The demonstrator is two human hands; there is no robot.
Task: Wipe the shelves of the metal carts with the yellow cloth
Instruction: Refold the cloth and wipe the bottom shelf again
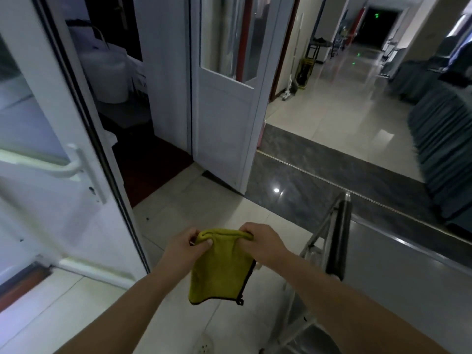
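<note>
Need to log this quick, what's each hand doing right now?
Left hand: pinching the yellow cloth's top edge.
Right hand: gripping the same edge.

White door (pixel 224 103) ajar, door handle (pixel 69 164) left, mop (pixel 293 60) against corridor wall.

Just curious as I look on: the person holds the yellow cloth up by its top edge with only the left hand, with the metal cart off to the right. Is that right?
Not quite. The head view shows both hands gripping the yellow cloth by its top edge: left hand and right hand. The metal cart is indeed off to the right.
</note>
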